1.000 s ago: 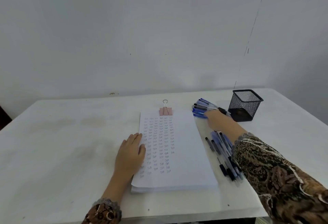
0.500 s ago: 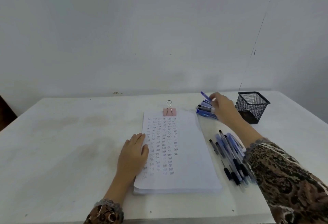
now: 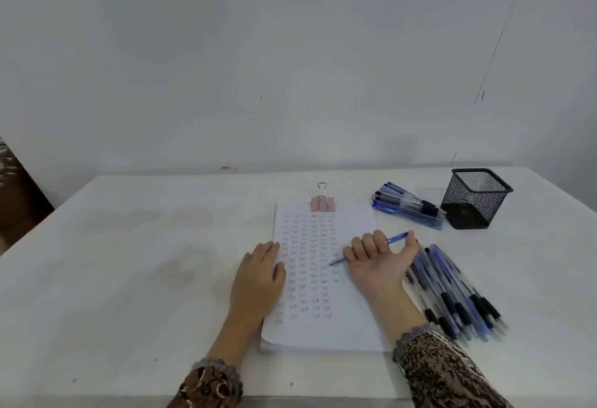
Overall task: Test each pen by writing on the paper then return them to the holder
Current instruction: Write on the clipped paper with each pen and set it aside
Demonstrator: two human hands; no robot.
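A stack of white paper (image 3: 352, 327) covered in rows of small handwritten words lies in front of me, held at the top by a pink binder clip (image 3: 321, 202). My left hand (image 3: 258, 281) rests flat on the paper's left edge. My right hand (image 3: 379, 262) grips a blue pen (image 3: 395, 238) over the sheet, its tip pointing left close to the writing. A black mesh holder (image 3: 475, 197) stands at the back right, with no pens showing above its rim.
Several blue and black pens (image 3: 407, 205) lie in a pile just left of the holder. A second pile of pens (image 3: 452, 294) lies along the paper's right side. The white table (image 3: 129, 262) ends at a wall behind.
My right hand picked a blue pen from the pile by the holder and brought it back over the paper. The left hand stayed on the paper's edge.
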